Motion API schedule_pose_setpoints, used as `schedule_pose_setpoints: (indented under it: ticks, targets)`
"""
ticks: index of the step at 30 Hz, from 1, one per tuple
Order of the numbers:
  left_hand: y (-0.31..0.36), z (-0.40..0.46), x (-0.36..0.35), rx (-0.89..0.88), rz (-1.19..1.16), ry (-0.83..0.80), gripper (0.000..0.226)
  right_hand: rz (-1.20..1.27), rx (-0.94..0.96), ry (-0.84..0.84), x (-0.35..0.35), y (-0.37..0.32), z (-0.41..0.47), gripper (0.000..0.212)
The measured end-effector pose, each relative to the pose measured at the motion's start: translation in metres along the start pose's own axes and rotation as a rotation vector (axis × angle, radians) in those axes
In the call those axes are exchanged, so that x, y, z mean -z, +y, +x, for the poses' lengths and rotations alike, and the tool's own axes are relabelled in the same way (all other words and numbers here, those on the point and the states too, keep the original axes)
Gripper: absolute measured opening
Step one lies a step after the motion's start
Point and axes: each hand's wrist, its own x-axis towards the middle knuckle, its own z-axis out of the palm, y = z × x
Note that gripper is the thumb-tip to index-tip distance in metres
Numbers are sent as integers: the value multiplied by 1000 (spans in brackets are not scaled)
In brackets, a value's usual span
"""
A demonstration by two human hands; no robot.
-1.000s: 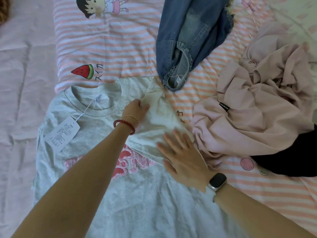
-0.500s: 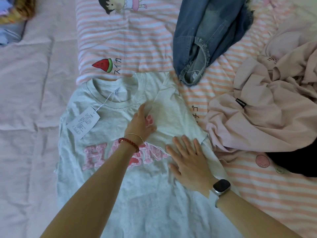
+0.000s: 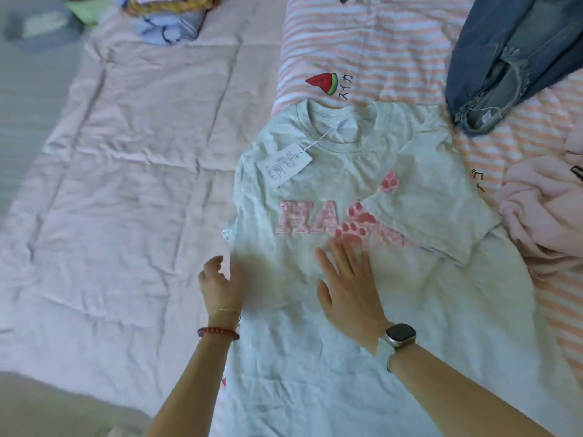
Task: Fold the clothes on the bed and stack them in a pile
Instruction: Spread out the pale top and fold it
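A light grey T-shirt with pink lettering and paw prints lies face up on the bed, a paper tag hanging from its collar. Its right sleeve is folded in over the chest. My right hand lies flat on the shirt just below the print, fingers straight. At the shirt's left edge, my left hand has loosely curled fingers and a blurred outline; no fabric shows in its grasp. A stack of folded clothes sits at the far left top.
Blue jeans lie crumpled at the top right. A pink garment is bunched at the right edge. Under the shirt is a pink-and-white striped sheet; a plain pink quilt covers the left half of the bed.
My left hand left the folded sleeve near the collar and came down to the shirt's left edge. My right hand slid a little lower on the chest. The view shifted left.
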Motion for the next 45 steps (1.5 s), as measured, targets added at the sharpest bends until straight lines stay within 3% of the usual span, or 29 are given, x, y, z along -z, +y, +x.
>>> schedule_pose_setpoints:
  ticks: [1,3,6,8,10,13,15,17,20,23,26,28,31,34,36,37,39,41,43,45]
  targets:
    - [-6,12,5,169,-98,-82,17,-1,4,-3,-5,-13,-1,55]
    - [-7,33,12,470,-294,-282,27,2,-19,0,-16,-35,3,55]
    - [-2,65,12,662,-534,-548,45,60,-121,30,-29,-62,17,56]
    - [7,87,9,700,-728,-650,49,90,-206,71,-35,-74,24,56]
    - [20,106,11,687,-762,-666,41,90,-258,86,-38,-83,26,55]
    - [37,121,19,486,-577,-637,22,93,-286,67,-36,-84,26,54]
    - [40,132,30,369,-713,-580,6,124,-313,69,-31,-87,27,52]
    - [39,144,43,330,-881,-487,11,149,-337,97,-24,-90,31,49]
    - [25,143,53,316,-640,-455,13,174,-355,131,-20,-98,37,47]
    - [-6,122,50,510,-325,-639,33,182,-362,138,-23,-102,40,48]
    - [-20,108,42,708,-559,-856,35,198,-348,152,-30,-100,37,49]
    - [-15,105,34,745,-745,-797,21,213,-333,167,-32,-99,35,49]
    - [4,106,24,612,-905,-486,10,248,-328,173,-33,-97,34,49]
    - [28,117,39,175,-886,-199,14,279,-319,171,-32,-95,33,49]
    - [39,121,53,-57,-896,-177,23,318,-318,170,-30,-93,33,48]
    - [41,120,58,-72,-920,-213,26,333,-317,170,-30,-92,32,48]
    - [41,115,61,136,-1015,-334,27,353,-312,178,-29,-91,32,47]
    - [33,115,56,528,-1066,-413,17,367,-312,194,-30,-91,32,47]
    - [26,121,51,838,-1047,-503,33,373,-311,216,-32,-92,32,46]
    - [23,126,46,933,-959,-625,47,381,-308,236,-34,-92,33,46]
